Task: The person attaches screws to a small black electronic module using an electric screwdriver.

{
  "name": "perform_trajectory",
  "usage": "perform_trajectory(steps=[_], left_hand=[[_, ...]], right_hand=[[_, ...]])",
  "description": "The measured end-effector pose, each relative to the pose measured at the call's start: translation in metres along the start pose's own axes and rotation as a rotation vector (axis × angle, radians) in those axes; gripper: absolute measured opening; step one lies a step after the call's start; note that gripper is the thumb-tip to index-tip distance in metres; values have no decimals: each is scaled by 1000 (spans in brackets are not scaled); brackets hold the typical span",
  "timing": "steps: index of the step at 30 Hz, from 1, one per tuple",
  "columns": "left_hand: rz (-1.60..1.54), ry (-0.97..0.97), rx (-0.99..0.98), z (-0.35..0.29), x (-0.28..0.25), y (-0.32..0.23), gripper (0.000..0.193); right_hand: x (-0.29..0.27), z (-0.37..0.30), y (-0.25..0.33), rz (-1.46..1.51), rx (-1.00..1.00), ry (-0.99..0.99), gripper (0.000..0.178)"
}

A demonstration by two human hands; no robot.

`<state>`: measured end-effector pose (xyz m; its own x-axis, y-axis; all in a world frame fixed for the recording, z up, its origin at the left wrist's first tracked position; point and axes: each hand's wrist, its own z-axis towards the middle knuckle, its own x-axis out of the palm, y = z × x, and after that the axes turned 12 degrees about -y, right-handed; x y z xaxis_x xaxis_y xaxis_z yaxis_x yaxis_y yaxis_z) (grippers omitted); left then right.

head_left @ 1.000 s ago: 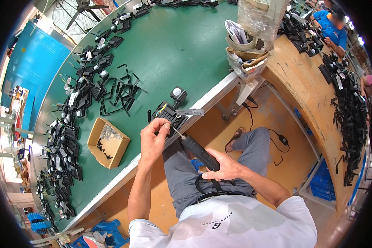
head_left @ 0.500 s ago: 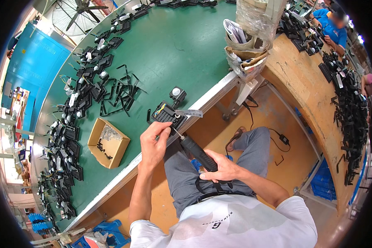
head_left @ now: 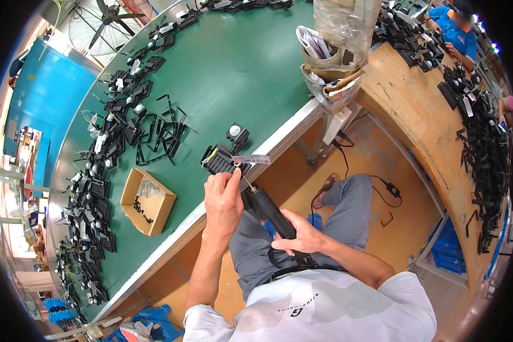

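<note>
Near the front edge of the green table lies a small black floodlight (head_left: 218,162) with cooling fins, coloured wires and a white label tag (head_left: 252,159). Its black sensor head (head_left: 237,132) with a white dome points away from me. My left hand (head_left: 223,199) is closed, thumb and fingers pinching the lamp's near side; the exact grip is partly hidden by the fingers. Wrapped round the grip of a black power screwdriver (head_left: 272,213) is my right hand (head_left: 303,232). The screwdriver's thin bit reaches up to the lamp's near right side, just beside my left fingers.
On the table (head_left: 233,68) are loose black brackets (head_left: 162,132) and a cardboard box (head_left: 159,208) of small screws. Many floodlights (head_left: 97,188) line the far left edge. A plastic-wrapped post (head_left: 339,45) stands right. Beyond a wooden bench (head_left: 407,97), a person in blue (head_left: 459,40) works.
My left hand has rolled over, its back now turned more upward, with fingertips still at the lamp. The screwdriver keeps nearly the same place. The whole view has shifted slightly.
</note>
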<state>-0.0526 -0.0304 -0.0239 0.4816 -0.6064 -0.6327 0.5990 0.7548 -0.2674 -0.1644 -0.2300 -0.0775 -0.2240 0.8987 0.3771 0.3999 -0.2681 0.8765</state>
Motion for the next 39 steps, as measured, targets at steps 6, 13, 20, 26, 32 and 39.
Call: perform_trajectory(steps=[6, 13, 20, 26, 32, 39], left_hand=[[25, -77, -18, -11, 4, 2, 25], [-49, -150, -106, -11, 7, 3, 27], [-73, -128, -151, -11, 5, 10, 33], [-91, -98, -202, -20, 6, 21, 32], [-202, -79, -252, -21, 6, 28, 34], [-230, -70, -273, -21, 6, 28, 35]], right_hand=[[2, 0, 4, 22, 2, -6, 59], [-3, 1, 8, -43, 0, -5, 60], [-12, 5, 28, -102, 42, 13, 57], [-23, 8, 60, -24, 165, 105, 51], [-41, 13, 81, 144, 379, 202, 54], [-40, 14, 88, 110, 430, 163, 56]])
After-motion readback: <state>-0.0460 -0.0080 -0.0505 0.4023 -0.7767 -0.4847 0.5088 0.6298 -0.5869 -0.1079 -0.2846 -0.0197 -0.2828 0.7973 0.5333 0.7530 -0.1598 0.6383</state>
